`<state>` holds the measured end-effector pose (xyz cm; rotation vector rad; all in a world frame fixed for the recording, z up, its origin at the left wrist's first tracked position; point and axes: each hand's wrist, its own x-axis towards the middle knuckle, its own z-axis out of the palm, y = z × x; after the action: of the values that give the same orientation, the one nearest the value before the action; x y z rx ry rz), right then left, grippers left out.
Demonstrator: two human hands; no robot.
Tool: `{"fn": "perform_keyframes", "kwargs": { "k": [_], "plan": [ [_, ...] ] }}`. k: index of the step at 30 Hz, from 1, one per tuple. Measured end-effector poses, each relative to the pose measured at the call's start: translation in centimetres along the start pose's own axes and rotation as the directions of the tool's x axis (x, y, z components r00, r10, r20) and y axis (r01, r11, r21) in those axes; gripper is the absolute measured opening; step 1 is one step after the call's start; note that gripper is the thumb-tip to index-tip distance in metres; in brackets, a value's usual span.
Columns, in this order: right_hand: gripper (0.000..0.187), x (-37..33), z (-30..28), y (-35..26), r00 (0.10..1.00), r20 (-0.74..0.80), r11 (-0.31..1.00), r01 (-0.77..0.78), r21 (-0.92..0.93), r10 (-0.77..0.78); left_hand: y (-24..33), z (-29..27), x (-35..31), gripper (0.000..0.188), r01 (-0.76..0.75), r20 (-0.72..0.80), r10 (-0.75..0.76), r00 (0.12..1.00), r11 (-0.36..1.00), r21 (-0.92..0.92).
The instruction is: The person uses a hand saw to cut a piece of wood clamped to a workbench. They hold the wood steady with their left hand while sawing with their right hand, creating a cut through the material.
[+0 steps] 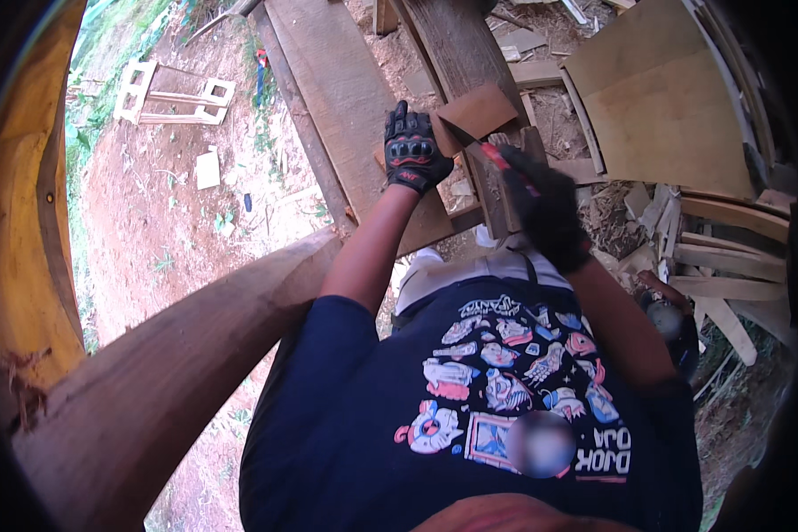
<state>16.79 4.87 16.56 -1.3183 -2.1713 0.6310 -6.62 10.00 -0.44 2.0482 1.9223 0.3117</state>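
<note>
My left hand [414, 151], in a black glove with hard knuckle guards, lies on a wide wooden plank [341, 75] with its fingers stretched forward. It holds nothing that I can see. My right hand [545, 208], also in a black glove, is closed round the red-and-black handle of what looks like a handsaw [496, 157]. Its dark blade slants away toward the left, against a small flat brown piece of wood [479, 110]. That piece rests across the timbers just right of my left hand. Where the blade meets the wood is hard to make out.
A thick wooden beam [204, 319] slants across the left side below my left arm. Another heavy timber [461, 44] runs forward beside the plank. At the right lean a large plywood panel [661, 97] and several wood offcuts [727, 262]. A light wooden frame [177, 96] lies on the dirt.
</note>
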Motion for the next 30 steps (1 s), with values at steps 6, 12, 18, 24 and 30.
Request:
{"fn": "perform_keyframes", "kwargs": {
  "k": [6, 12, 18, 24, 30],
  "plan": [
    [0.028, 2.8, -0.3, 2.3, 0.997, 0.02, 0.997, 0.077, -0.007, -0.077, -0.5, 0.7, 0.4, 0.08, -0.023, -0.119, 0.027, 0.992, 0.999, 0.031],
    [0.032, 4.1, 1.8, 3.4, 0.993, 0.097, 0.998, 0.058, 0.034, -0.061, -0.8, 0.7, -0.5, 0.082, -0.001, -0.092, 0.003, 0.996, 1.0, 0.021],
    [0.038, 8.1, 12.4, 7.9, 1.0, -0.017, 0.981, 0.023, 0.191, -0.02, 0.8, -0.1, -0.8, 0.059, -0.024, -0.13, 0.028, 0.991, 0.999, 0.036],
    [0.04, 5.1, 11.7, 8.1, 0.998, 0.012, 0.952, -0.057, 0.299, 0.056, 0.0, 1.4, 0.2, 0.077, 0.023, -0.129, -0.024, 0.991, 1.0, -0.009],
    [0.038, -3.0, -3.3, 0.9, 0.972, 0.158, 0.966, -0.198, 0.165, 0.172, -0.4, 1.6, -0.3, 0.083, 0.036, -0.175, -0.031, 0.984, 0.999, 0.024]
  ]
}}
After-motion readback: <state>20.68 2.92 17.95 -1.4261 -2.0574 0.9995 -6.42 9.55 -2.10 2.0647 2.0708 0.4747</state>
